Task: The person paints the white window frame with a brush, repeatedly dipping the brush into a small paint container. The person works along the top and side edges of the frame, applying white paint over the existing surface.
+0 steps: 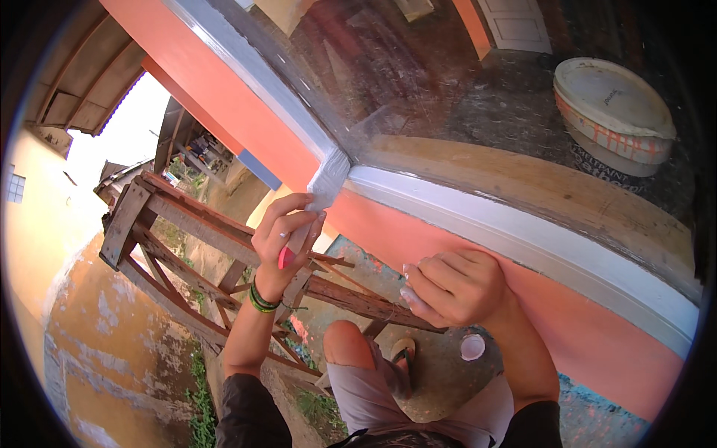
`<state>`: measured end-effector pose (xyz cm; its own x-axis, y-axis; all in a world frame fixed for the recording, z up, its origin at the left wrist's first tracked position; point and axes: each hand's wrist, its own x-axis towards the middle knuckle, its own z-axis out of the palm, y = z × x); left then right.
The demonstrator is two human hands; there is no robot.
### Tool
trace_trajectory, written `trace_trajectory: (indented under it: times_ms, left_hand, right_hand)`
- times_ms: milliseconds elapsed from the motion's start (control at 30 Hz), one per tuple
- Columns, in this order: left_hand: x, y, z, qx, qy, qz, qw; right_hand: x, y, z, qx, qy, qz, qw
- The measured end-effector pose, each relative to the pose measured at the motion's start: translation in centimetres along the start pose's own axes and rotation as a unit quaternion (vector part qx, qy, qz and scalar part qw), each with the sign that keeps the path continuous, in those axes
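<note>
A paintbrush (pixel 299 237) with a red handle end sits pinched in the fingers of my left hand (pixel 280 235). Its pale head meets the lower left corner of the white window frame (pixel 441 196). My right hand (pixel 461 287) is curled closed just below the sill, close to the coral wall (pixel 523 317). Whatever its fingers might hold is hidden. White paint marks the fingertips of both hands. Behind the frame, the window glass (pixel 388 82) shows a dark interior or reflections.
A lidded paint bucket (pixel 616 112) appears through the glass at the upper right. Left of me stands a rough wooden trestle (pixel 202 228). A small round white-pink container (pixel 472 346) is on the ground below my right hand. A weathered yellow wall (pixel 112 351) rises at far left.
</note>
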<state>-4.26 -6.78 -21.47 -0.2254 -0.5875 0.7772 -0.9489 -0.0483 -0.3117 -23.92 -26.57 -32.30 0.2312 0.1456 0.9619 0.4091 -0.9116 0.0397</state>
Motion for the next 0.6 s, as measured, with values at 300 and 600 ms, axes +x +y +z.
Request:
trace_trajectory:
  times_ms: [300, 600]
  left_hand:
    - [-0.5, -0.9, 0.4, 0.009, 0.017, 0.009, 1.000]
    - [-0.4, -1.2, 1.2, 0.044, 0.045, 0.045, 0.997]
  right_hand:
    - [0.1, 0.2, 0.4, -0.010, 0.034, -0.014, 0.999]
    - [0.0, 0.0, -0.1, 0.002, 0.003, -0.003, 1.000]
